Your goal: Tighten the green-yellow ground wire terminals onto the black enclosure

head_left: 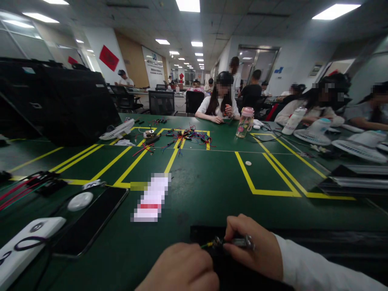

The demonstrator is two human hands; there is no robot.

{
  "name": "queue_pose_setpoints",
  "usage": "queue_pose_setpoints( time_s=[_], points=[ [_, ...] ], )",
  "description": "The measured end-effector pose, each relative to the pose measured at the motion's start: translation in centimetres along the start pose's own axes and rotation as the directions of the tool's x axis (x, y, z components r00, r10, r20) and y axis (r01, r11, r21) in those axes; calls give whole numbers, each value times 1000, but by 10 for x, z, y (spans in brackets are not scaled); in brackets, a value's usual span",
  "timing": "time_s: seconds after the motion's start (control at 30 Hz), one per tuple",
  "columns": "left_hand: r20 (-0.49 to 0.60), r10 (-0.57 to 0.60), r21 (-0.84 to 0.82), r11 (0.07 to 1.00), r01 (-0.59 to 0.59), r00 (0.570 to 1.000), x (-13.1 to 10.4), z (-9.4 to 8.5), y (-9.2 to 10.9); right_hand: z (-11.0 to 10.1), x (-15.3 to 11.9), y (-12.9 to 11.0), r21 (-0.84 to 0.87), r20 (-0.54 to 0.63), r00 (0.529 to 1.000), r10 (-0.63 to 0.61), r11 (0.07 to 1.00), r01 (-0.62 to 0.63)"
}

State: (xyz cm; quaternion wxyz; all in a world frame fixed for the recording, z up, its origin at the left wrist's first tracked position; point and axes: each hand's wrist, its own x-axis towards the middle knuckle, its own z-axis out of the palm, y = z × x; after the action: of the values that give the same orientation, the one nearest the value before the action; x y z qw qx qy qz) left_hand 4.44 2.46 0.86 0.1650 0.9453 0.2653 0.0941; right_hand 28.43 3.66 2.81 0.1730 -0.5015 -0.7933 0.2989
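Pinches a metallic tool (pixel 245 242) in the right hand (pixel 253 247), closed between thumb and fingers, just beside a small dark part (pixel 217 242) with a green-yellow wire (pixel 207 245). Curls the left hand (pixel 183 268) at the wire; cannot tell its hold. Works over a black panel (pixel 318 242) on the green table (pixel 212 186). Could lose the part through a slipped pinch.

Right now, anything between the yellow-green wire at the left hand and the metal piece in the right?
Yes: a small dark part sits between the wire and the metal piece. Whether the wire touches it is too blurred to tell. Besides the right hand itself, nothing else visible intervenes.
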Motion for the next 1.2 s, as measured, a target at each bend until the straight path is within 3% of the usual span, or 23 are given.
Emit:
queue_pose_setpoints(
  time_s=[0.03,0.07,0.1,0.17,0.27,0.43,0.57,0.8,1.0,1.2],
  points=[
    [-59,-284,-203,942,267,957,-5,-6,-4,0,1,1,2,8,1000,0,1000,0],
    [-15,-546,-405,769,494,837,-8,-11,-9,-1,3,1,6,18,1000,-2,1000,2],
    [40,-613,-458,690,560,789,-10,-13,-16,-2,4,1,11,33,999,-8,1000,7],
    [198,-640,-530,567,631,742,-12,-11,-32,-6,8,0,28,72,997,-23,999,21],
    [461,-537,-615,381,690,707,-12,0,-53,-12,17,-1,68,139,989,-39,997,30],
    [592,-403,-674,227,703,698,-11,9,-60,-18,27,-1,139,194,980,-44,990,17],
    [592,-398,-695,187,694,701,-8,8,-56,-15,23,1,171,116,993,11,985,-31],
    [468,-509,-749,206,630,722,-3,22,-58,3,-2,1,85,-48,995,86,993,-82],
    [451,-540,-733,231,640,710,-1,21,-54,12,1,1,37,-52,996,74,997,-72],
    [421,-566,-711,280,646,709,1,17,-50,8,6,1,14,-13,999,45,999,-45]
  ],
)
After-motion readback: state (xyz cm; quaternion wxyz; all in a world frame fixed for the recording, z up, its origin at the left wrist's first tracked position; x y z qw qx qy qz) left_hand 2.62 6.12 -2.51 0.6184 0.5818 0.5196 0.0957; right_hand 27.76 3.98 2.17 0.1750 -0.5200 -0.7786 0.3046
